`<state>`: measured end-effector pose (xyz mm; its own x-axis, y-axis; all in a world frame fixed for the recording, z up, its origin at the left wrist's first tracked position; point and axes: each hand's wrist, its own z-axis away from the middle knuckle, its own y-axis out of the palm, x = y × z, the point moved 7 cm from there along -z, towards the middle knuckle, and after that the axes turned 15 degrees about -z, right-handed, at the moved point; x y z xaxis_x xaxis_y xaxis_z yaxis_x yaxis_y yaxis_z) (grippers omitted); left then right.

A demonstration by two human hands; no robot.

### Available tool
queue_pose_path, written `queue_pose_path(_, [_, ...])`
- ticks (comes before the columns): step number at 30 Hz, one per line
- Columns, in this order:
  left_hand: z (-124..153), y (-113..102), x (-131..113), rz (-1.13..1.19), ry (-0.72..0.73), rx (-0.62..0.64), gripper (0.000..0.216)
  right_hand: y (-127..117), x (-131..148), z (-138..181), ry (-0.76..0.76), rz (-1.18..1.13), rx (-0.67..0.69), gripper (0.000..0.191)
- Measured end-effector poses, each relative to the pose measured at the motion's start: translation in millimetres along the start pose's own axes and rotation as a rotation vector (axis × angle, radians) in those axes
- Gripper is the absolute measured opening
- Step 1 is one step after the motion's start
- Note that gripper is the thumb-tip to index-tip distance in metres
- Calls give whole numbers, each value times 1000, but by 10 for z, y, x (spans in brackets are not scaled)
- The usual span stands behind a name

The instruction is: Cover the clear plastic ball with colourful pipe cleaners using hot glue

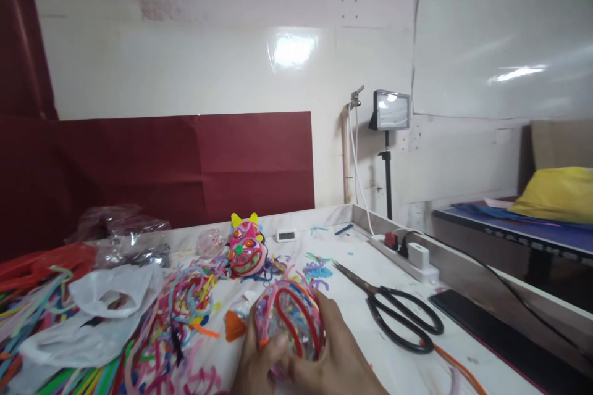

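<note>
Maroon sheet (254,160) on white wall (185,68)

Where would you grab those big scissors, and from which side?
Probably by the black handle loops, with the right hand coming from the near right side. The scissors lie with their loops nearer the person and pointed blades facing away, so that hold looks safest. The right hand is on the colorful ball, so it would need freeing first.

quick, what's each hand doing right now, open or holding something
Left hand: closed on the left side of a clear round ball with red and pink trim.
Right hand: closed on its right side.
</note>
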<state>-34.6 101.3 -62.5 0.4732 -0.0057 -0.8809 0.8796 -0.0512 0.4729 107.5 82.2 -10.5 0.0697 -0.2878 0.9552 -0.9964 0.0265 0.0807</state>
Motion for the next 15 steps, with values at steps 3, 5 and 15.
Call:
queue_pose_path(3, [11, -1, -70, 22, 21, 12, 72, 8, 118, 33, -30, 5, 77, 98])
queue_pose_path(5, [39, 53, -135, 79, 13, 66, 43, -7, 220, 66, -45, 5, 112, 97])
queue_pose_path(15, [-16, -41, -210, 304, 0, 136, 22, -290, 287, 155, 71, -13, 137, 96])
